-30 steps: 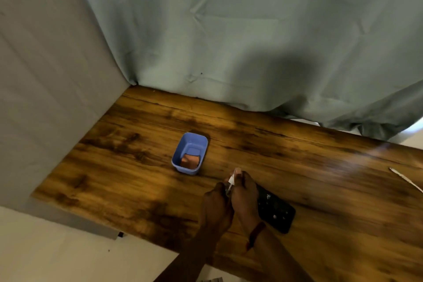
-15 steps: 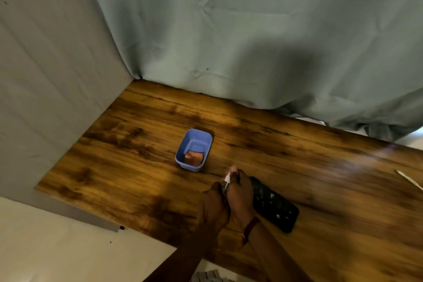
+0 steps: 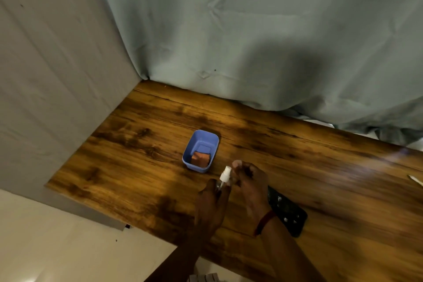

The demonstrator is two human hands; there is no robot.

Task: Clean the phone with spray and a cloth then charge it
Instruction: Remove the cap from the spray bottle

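— Nearest the edge of the surface [image 3: 137, 167], what does each grip hold?

— Left hand [image 3: 211, 204]: fingers wrapped round the spray [image 3: 225, 174], white nozzle standing clear above them and tilted away. Right hand [image 3: 250, 186]: touching or just beside the nozzle, fingers curled. Whether they pinch anything cannot be told.

— Location of the phone [image 3: 288, 213]?

— Flat on the surface, dark, to the right of both hands. Its long axis runs diagonally, near-right to far-left, and the far end is hidden under the right hand. The right hand is nearer to it; the left, with the spray, stands one hand further off.

— Finding for the next move?

— In my judgement the nozzle must swing right and down to bear on the phone, and the right hand must clear it first. No spraying is in evidence.

— Further back?

— Blue tub [image 3: 214, 142], just beyond the hands, holds an orange cloth [image 3: 201, 158], untouched. A white strip [image 3: 415, 179] lies at the far right edge, well apart; possibly the charging lead, not confirmed.
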